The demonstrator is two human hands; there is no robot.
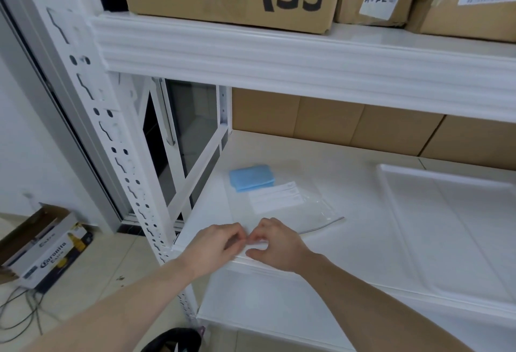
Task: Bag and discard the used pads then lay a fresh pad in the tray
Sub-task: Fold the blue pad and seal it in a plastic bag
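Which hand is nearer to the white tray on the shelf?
Right. The right hand is at the shelf's front edge, left of the white tray across bare shelf. The left hand is farther left, beyond the right hand.

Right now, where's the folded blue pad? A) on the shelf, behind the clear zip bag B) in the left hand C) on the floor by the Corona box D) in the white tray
A: the folded blue pad lies on the shelf at the far edge of the clear zip bag, left of the white tray.
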